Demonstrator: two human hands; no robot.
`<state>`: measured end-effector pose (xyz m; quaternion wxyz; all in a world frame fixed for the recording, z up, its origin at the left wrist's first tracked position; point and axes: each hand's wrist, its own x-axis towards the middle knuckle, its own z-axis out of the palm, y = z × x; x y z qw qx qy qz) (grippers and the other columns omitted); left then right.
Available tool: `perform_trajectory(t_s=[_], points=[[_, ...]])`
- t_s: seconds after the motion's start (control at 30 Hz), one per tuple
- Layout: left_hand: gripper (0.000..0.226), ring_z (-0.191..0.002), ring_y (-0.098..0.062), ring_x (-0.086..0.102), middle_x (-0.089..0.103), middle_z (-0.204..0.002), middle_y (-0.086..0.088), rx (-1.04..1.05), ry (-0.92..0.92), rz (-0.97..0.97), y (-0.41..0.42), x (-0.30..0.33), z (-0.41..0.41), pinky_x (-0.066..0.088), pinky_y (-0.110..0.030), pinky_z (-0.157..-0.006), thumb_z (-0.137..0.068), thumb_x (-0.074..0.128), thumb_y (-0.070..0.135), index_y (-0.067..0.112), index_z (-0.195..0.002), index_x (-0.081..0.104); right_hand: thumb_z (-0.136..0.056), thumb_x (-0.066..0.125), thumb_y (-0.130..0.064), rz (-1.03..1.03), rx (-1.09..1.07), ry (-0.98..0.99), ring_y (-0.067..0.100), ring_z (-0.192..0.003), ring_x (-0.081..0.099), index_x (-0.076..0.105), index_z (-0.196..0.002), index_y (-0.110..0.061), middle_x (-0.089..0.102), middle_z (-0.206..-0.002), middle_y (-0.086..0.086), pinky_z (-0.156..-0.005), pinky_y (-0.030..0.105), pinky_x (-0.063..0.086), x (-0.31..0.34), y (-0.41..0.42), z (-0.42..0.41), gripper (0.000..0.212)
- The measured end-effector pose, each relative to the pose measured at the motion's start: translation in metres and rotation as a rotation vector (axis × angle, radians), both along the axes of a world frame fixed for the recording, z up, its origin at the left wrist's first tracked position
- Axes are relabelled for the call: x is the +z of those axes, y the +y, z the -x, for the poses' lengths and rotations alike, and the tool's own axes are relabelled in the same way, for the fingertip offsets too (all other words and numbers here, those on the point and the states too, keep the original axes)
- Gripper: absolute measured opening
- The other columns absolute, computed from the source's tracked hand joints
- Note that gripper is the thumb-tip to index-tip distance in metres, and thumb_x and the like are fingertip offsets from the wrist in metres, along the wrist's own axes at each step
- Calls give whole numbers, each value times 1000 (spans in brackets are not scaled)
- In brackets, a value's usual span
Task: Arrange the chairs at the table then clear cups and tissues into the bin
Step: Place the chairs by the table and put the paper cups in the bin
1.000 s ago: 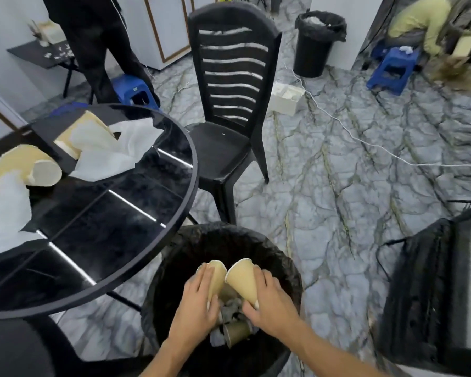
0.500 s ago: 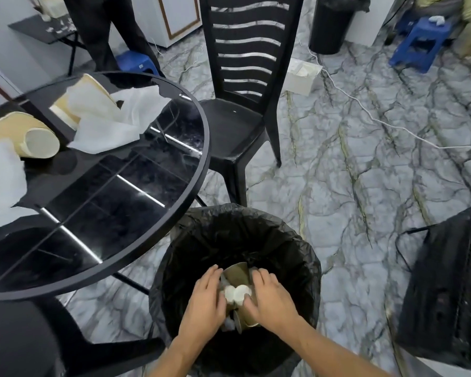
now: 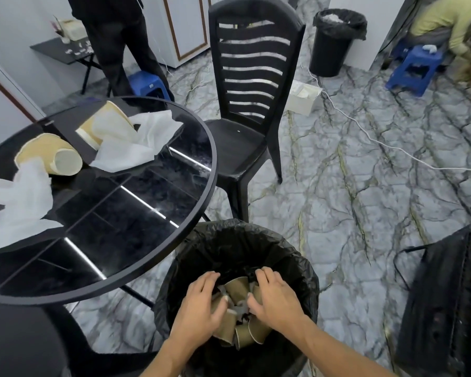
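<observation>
Both my hands are down inside the black-lined bin (image 3: 305, 262) at the bottom centre. My left hand (image 3: 199, 308) and right hand (image 3: 275, 300) lie palm down with fingers spread, on either side of several brown paper cups (image 3: 237, 289) heaped in the bin. Neither hand grips a cup. On the round black glass table (image 3: 136, 224) to the left, two paper cups (image 3: 52, 156) (image 3: 106, 126) lie on their sides among crumpled white tissues (image 3: 136, 142) (image 3: 19, 202). A black slatted chair (image 3: 250, 104) stands against the table's far right edge.
A second black bin (image 3: 335, 39) stands at the back. Blue stools (image 3: 416, 66) (image 3: 147, 83), a white box (image 3: 302, 97) and a white cable (image 3: 392, 151) lie on the marble floor. One person stands at the back left (image 3: 112, 36), another crouches at the back right (image 3: 446, 25). Dark furniture (image 3: 446, 295) sits at my right.
A second ago each hand held a paper cup over the bin. The hands went down into the bin, let the cups go and now rest open over the heap.
</observation>
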<state>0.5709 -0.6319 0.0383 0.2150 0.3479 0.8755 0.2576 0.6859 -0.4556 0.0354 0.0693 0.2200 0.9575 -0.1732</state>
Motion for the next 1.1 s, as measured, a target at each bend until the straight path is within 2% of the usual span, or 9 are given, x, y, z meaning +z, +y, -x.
perform_trajectory(t_s=[0.17,0.37,0.53,0.67,0.8,1.1], points=[[69,-139,-8,35,37,-152,13,13,20,-21,5,44,4,35,-26,-114,-89,43,60,28,-149,37,-82,23,-55,-3,15,-24,25,-121,47,37,-142,-12,45,-137,5,-98,33,45,50,7,4,75],[62,-137,-5,36,37,-151,16,-2,53,-73,17,115,3,37,-26,-113,-94,49,55,31,-149,35,-93,39,-51,21,-3,29,25,-130,40,32,-145,-13,39,-146,5,-103,33,40,128,16,8,65],[63,-138,-6,36,39,-150,13,-13,107,-93,21,171,5,33,-24,-115,-93,49,55,28,-148,37,-89,40,-54,7,8,97,23,-120,47,38,-138,-14,46,-135,4,-93,33,45,188,21,10,63],[61,-135,-6,39,42,-148,15,-9,180,-90,21,215,16,39,-25,-111,-93,48,55,29,-147,38,-91,44,-50,-11,31,163,24,-118,48,41,-135,-12,48,-130,4,-93,33,43,234,24,22,58],[62,-131,-11,43,45,-146,11,16,235,-83,20,255,36,42,-29,-108,-92,50,54,26,-147,39,-87,46,-51,-56,69,255,24,-110,51,45,-122,-14,51,-119,2,-86,34,46,273,25,46,51],[65,-135,-17,43,43,-152,4,67,261,-87,19,281,75,48,-35,-105,-93,50,53,24,-150,36,-90,47,-48,-98,103,310,27,-108,52,45,-125,-9,53,-121,8,-87,40,50,304,25,90,53]])
